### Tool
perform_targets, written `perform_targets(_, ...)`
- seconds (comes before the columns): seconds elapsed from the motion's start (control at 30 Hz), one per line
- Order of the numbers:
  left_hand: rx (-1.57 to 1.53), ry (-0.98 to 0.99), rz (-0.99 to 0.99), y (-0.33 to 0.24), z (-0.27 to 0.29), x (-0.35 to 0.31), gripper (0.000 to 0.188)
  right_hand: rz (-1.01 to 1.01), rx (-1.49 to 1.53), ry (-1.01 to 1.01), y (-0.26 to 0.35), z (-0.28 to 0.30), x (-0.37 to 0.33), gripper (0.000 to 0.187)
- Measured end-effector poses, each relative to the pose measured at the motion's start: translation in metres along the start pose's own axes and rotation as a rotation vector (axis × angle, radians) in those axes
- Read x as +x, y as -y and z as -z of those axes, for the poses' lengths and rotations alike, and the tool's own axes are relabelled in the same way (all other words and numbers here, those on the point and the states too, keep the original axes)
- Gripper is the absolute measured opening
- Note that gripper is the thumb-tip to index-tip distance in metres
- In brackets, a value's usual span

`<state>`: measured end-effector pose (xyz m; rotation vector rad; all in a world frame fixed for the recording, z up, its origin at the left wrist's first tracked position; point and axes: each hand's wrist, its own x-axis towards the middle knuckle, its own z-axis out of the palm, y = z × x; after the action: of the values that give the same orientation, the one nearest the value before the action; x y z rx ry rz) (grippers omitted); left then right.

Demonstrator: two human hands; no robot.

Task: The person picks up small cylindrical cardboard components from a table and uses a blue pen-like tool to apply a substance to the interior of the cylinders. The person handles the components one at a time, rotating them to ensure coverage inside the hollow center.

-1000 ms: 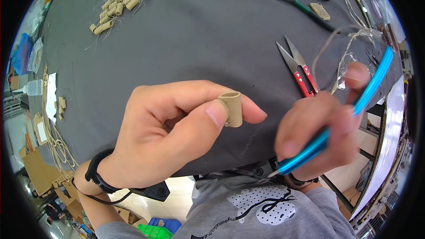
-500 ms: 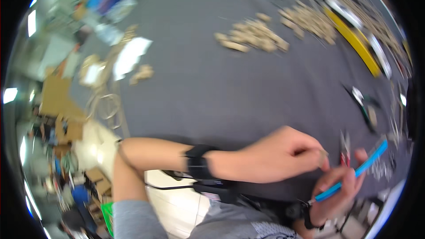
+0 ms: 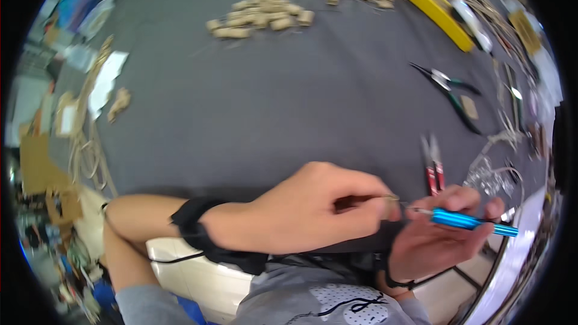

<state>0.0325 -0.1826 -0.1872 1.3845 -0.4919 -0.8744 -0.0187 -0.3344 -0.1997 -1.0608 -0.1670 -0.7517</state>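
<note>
My left hand (image 3: pixel 313 210) reaches across to the right, thumb and forefinger pinched together. A small brownish-gold bit (image 3: pixel 391 197) shows at their tips, too small to name. Palm up, my right hand (image 3: pixel 430 250) holds a thin tool with a shiny blue metallic handle (image 3: pixel 460 220). The tool's narrow metal tip (image 3: pixel 420 210) points left, close to the pinched fingers; I cannot tell whether it touches the bit. Just beyond my right hand lie red-handled scissors (image 3: pixel 435 171), blades pointing away.
Dark-green-handled pliers (image 3: pixel 448 90) lie at the right, beside a tan piece (image 3: pixel 469 107). Two piles of short tan rolls (image 3: pixel 265 12) sit far off on the grey cloth (image 3: pixel 253 108). A yellow bar (image 3: pixel 430 9), clear plastic (image 3: pixel 490 180) and left-side cords (image 3: pixel 90 156) surround the work area.
The blue-handled tool has swung from a slant, with its tip near my right wrist, to nearly level, its tip now toward my left fingers. The view has shifted, moving the table things left and up.
</note>
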Motion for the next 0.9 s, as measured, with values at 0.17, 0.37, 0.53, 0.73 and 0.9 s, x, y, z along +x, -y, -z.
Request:
perform_targets(0.17, 0.003, -0.026, 0.117, -0.009, -0.003, 0.0, 0.02, -0.011, -0.225, -0.058, -0.001, -0.003, -0.006, 0.025)
perform_targets(0.37, 0.018, -0.013, 0.154, -0.002, -0.002, 0.001, 0.023, 0.047, -0.208, 0.072, -0.005, 0.008, -0.013, 0.028)
perform_targets(0.53, 0.006, -0.022, 0.136, 0.001, -0.003, 0.0, 0.024, 0.12, -0.199, 0.187, -0.012, 0.015, -0.013, 0.032)
perform_targets(0.73, 0.075, -0.043, 0.062, 0.004, -0.005, 0.001, 0.024, 0.112, -0.25, 0.231, -0.007, 0.015, -0.015, 0.036)
perform_targets(0.9, 0.115, -0.035, 0.074, 0.001, -0.004, 0.002, 0.024, 0.135, -0.31, 0.217, -0.009, 0.014, -0.016, 0.038)
